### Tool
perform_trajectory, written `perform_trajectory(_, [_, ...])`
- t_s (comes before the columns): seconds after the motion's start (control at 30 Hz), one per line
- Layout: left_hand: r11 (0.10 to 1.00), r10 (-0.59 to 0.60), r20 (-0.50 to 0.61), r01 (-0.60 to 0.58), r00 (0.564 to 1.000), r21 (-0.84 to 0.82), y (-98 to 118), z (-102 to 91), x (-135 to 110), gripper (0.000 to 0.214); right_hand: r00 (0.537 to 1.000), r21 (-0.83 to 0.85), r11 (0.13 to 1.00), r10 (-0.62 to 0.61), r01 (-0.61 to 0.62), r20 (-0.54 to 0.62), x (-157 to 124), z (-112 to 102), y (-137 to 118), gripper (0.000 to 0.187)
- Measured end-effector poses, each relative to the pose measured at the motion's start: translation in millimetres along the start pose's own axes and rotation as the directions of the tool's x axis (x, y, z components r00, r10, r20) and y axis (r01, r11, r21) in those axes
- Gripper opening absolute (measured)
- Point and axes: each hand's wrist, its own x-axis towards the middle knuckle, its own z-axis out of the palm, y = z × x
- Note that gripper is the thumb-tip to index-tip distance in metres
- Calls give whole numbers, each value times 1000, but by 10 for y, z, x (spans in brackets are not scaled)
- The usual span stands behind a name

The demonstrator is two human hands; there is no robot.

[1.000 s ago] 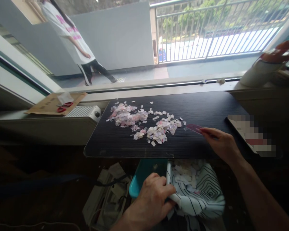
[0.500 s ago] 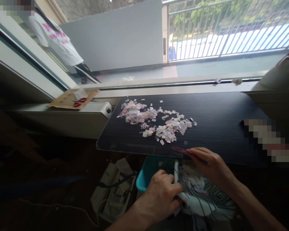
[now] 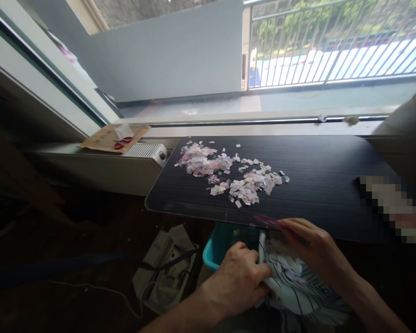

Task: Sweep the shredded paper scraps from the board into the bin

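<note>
My left hand (image 3: 241,273) is closed on the rim of a pale, dark-striped cloth bag (image 3: 298,296), pulling its mouth wide below the table edge. Small paper scraps (image 3: 287,266) lie inside the bag. Over its far side, my right hand (image 3: 310,238) pinches a thin, flat pink piece (image 3: 265,221) that looks like a card or scraper, at the near edge of the dark table (image 3: 315,162). Two loose heaps of cut paper bits, a pinkish heap (image 3: 203,159) and a whiter heap (image 3: 253,185), lie on the tabletop beyond my hands.
A teal plastic bin (image 3: 211,249) stands under the table edge beside the bag. Left of it is an open box (image 3: 169,273) with cords. Red-handled scissors (image 3: 124,142) rest on a brown envelope (image 3: 100,138) by a radiator (image 3: 145,152). A window faces a railing.
The view has shifted slightly left, so things sit further right. A single paper bit near the table's front edge is gone from the top. The person outside is now mostly behind the window frame.
</note>
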Motion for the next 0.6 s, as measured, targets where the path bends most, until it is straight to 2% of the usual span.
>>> perform_trajectory(0.1, [1000,-5,1,5,1000,2,0,-5,-3,16,1000,-10,1000,3,-3,-24,14,-28,-11,20])
perform_trajectory(0.23, [1000,-19,-1,19,1000,6,-8,3,-33,15,994,44,998,-56,52,96,44,-28,-170,22])
perform_trajectory(0.3, [1000,-30,-9,30,1000,3,-26,5,-67,14,991,54,996,-73,67,113,97,-17,-231,23])
perform_trajectory(0.47, [996,-87,-30,87,996,-15,-111,3,-189,13,999,-36,999,-21,20,-26,397,15,-123,22])
perform_trajectory(0.6, [988,-145,-48,142,988,-58,-172,17,-283,13,997,-142,988,52,-59,-59,573,-13,28,21])
